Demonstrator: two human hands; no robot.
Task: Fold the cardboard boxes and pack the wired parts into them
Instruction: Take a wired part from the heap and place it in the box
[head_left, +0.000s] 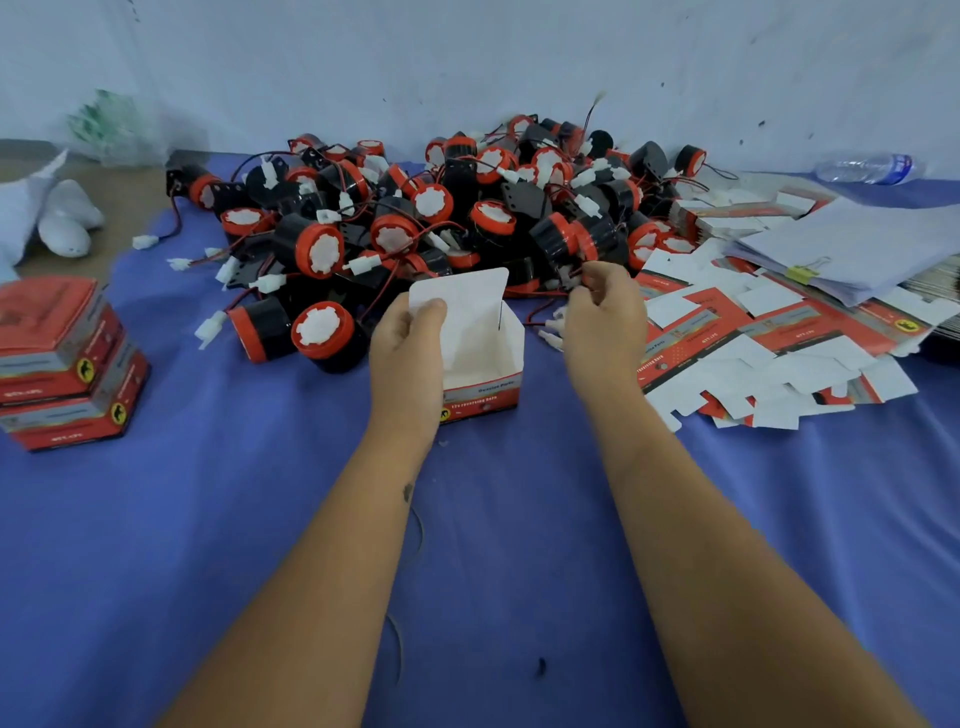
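A deep blue cloth (249, 519) covers the work surface across most of the frame. Behind it rises a pale bluish-white wall (467, 62) flecked with small dark marks. At the upper right, a clear plastic water bottle with a blue label (870, 167) lies on its side near the wall. Below it sits a stack of white paper sheets (857, 244) held by a yellow binder clip (801, 274). At the upper left, a blurred greenish-white plastic bag (111, 127) rests against the wall, with soft white bundled objects (57, 218) beside the cloth's edge.

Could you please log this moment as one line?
left hand holds open box | right hand pinches wire at parts pile | box empty
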